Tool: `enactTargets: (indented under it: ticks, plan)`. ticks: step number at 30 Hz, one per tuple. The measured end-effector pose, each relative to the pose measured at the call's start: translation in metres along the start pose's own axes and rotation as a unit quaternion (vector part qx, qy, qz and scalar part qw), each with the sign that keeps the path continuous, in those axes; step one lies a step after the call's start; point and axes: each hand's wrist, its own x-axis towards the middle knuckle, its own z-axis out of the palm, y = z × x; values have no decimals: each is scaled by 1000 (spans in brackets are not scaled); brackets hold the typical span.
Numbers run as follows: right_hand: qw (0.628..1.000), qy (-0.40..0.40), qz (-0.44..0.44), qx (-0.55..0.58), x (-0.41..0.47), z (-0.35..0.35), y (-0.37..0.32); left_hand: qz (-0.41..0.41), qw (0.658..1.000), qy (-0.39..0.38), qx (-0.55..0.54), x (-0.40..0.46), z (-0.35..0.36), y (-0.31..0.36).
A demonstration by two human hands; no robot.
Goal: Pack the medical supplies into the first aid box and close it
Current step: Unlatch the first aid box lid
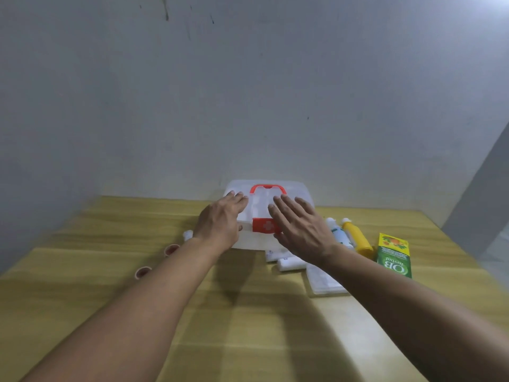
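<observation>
The white translucent first aid box (296, 193) stands at the table's far middle with its lid down, a red handle (267, 188) on top and a red clasp (265, 225) at the front. My left hand (221, 220) hovers at its left front corner with straight fingers. My right hand (298, 228) is spread over the box's right front, fingers straight. To the right lie a white bottle (338, 232), a yellow bottle (358, 238) and a green carton (394, 255). White rolls (289, 262) and a flat gauze pack (323, 281) lie in front.
Two small round red-topped containers (171, 248) (142, 271) and a white piece (188, 234) sit left of the box. The wooden table (248, 326) reaches a grey wall behind; its right edge drops off near the carton.
</observation>
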Motion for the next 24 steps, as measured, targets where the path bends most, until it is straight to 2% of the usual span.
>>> enactTargets:
  ticks: [9,17,24]
  plan:
    - [995,78,-59,26,-7,16,10,18,999,25,-11,-2,1,-2]
    - [981,168,-95,-16,-1,29,15,25,998,52,-29,-3,9,-5]
    - [978,176,-105,-42,-1,29,16,19,996,68,-51,-4,15,-8]
